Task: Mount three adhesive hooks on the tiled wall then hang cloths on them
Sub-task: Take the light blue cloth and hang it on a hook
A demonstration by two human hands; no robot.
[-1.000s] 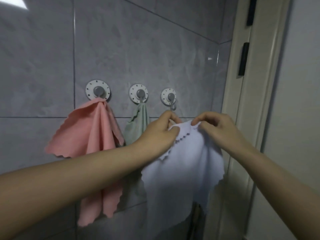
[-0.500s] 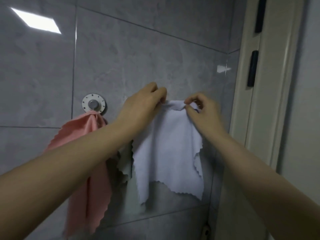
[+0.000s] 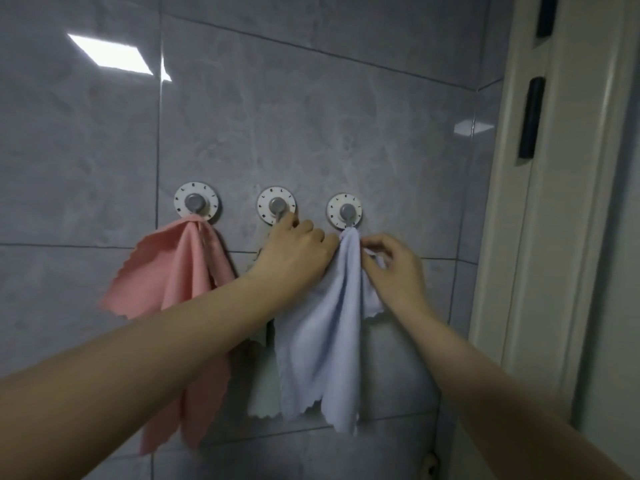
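Observation:
Three round white adhesive hooks sit in a row on the grey tiled wall (image 3: 311, 133): the left hook (image 3: 196, 202), the middle hook (image 3: 276, 205) and the right hook (image 3: 345, 211). A pink cloth (image 3: 187, 271) hangs from the left hook. A pale green cloth (image 3: 265, 396) hangs from the middle one, mostly hidden behind my left arm. A pale blue cloth (image 3: 325, 341) hangs from the right hook. My left hand (image 3: 298, 254) pinches this cloth just below the hook from the left. My right hand (image 3: 394, 268) pinches its right edge.
A cream door frame (image 3: 526, 237) with dark hinges stands right of the hooks, close to the right hook. A ceiling light is reflected in the tiles at upper left.
The pale blue cloth was held spread between both hands in front of the hooks. It now hangs bunched from the right hook, and the middle and right hooks show again.

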